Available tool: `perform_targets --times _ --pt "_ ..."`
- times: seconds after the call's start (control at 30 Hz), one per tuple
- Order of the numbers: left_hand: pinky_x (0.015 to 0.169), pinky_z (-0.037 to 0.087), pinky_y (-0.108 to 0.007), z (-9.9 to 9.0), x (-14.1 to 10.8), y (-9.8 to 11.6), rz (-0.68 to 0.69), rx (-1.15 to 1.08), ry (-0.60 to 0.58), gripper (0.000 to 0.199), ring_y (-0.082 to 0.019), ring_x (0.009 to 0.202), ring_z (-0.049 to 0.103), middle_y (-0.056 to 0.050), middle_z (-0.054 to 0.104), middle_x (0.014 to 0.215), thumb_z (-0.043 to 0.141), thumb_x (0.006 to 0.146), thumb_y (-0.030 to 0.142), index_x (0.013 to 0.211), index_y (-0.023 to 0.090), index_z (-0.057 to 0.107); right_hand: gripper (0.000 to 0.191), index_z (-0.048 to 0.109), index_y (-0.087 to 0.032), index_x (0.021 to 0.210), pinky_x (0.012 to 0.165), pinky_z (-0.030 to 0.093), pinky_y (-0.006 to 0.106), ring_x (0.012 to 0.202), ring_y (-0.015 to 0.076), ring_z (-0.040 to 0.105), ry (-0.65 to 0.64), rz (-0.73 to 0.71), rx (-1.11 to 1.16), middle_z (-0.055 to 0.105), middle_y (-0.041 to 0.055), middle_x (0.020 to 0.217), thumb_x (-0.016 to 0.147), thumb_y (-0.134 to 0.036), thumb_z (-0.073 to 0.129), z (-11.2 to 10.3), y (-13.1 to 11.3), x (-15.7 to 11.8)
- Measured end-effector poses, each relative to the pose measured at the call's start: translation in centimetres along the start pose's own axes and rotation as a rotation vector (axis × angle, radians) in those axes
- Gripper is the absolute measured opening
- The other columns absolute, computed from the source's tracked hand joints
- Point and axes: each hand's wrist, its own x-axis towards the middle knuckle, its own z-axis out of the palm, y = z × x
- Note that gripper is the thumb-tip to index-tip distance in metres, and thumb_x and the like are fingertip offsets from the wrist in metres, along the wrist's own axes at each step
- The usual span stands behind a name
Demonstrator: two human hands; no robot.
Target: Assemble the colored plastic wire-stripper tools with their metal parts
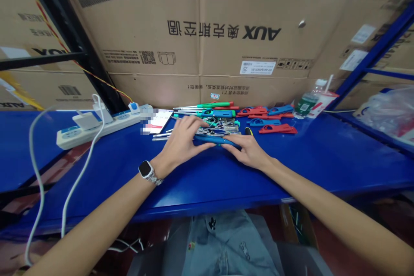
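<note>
Between my two hands is a blue lighter handle (215, 139), held level just over the front of a pile of parts. My left hand (186, 136) grips its left end with thumb and fingers, and my right hand (249, 150) pinches its right end. My fingers cover both ends. Right behind them lie small clear lighter parts with thin wires (223, 126). Long lighters with metal tubes, a green one (215, 105) and a blue one (218, 113), rest behind these. Several red handle shells (278, 129) and blue handle shells (263, 122) lie to the right.
A white power strip (105, 129) with plugged-in chargers and a phone (158, 121) are on the left of the blue table (200, 185). A yellow-and-black tool (248, 131) lies behind my right hand. A bottle (305, 103) and paper cup (321, 104) stand at right; a large carton (207, 60) stands behind.
</note>
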Motion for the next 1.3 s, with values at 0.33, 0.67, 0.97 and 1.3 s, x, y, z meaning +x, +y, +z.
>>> perform_targets --times 0.33,0.67,0.97,1.3 --pt "0.066 0.056 -0.030 2.4 0.3 2.1 -0.692 -0.875 -0.058 0.053 -0.019 0.076 0.069 -0.008 0.075 0.090 0.053 0.096 0.068 0.091 0.017 0.070 0.027 0.074 -0.020 0.084 0.069 0.055 0.032 0.066 0.0182 0.068 0.251 0.271 0.238 0.074 0.0031 0.075 0.098 -0.040 0.061 0.5 -2.3 0.7" --pt "0.067 0.059 -0.031 6.4 4.6 4.7 -0.964 -1.479 0.348 0.039 -0.018 0.069 0.070 -0.004 0.068 0.075 0.074 0.088 0.054 0.083 0.017 0.060 0.047 0.062 -0.020 0.075 0.045 0.051 0.027 0.047 0.0178 0.066 0.097 0.579 0.705 0.072 0.0033 0.064 0.089 -0.064 0.063 3.7 -4.4 1.3" --pt "0.043 0.031 -0.023 3.6 4.0 3.5 -0.548 -0.917 -0.046 0.029 -0.008 0.044 0.039 0.006 0.047 0.060 0.056 0.100 0.046 0.089 0.018 0.057 0.042 0.062 -0.019 0.071 0.042 0.041 0.025 0.039 0.0118 0.052 -0.116 0.514 0.687 0.063 0.0003 0.052 0.086 -0.058 0.067 2.3 -3.4 2.0" --pt "0.053 0.032 -0.029 1.6 1.6 1.0 -0.202 -0.212 -0.366 0.021 -0.013 0.049 0.041 0.000 0.057 0.066 0.045 0.103 0.030 0.094 0.017 0.059 0.050 0.058 -0.021 0.088 0.036 0.035 0.022 0.045 0.0098 0.049 0.300 0.503 0.827 0.061 -0.0033 0.062 0.075 -0.066 0.077 1.4 -2.6 5.0"
